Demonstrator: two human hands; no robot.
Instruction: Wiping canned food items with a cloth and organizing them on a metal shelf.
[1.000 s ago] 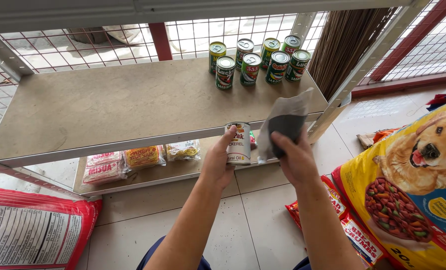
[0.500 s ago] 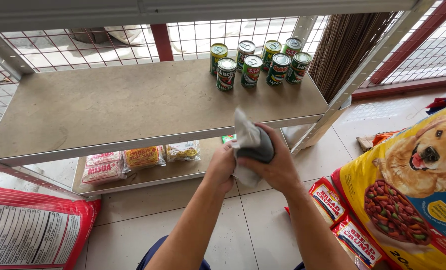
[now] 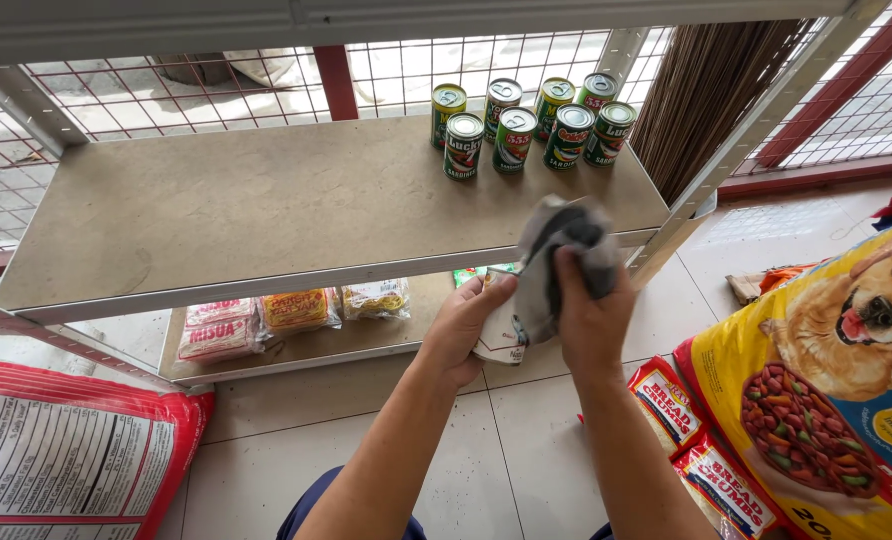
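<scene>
Closest in, a big yellow pet-food bag (image 3: 836, 400) and red breadcrumb packets (image 3: 696, 450) lie on the floor at the right, a red sack (image 3: 56, 450) at the left. Above the tiles, the left hand (image 3: 466, 325) grips a small can (image 3: 496, 335) from the side, while the right hand (image 3: 586, 315) presses a bunched grey cloth (image 3: 561, 250) over it, just before the shelf's (image 3: 266, 210) front edge. Snack packets (image 3: 296, 312) sit on the lower shelf. Seven green cans (image 3: 526, 125) cluster at its far right corner.
</scene>
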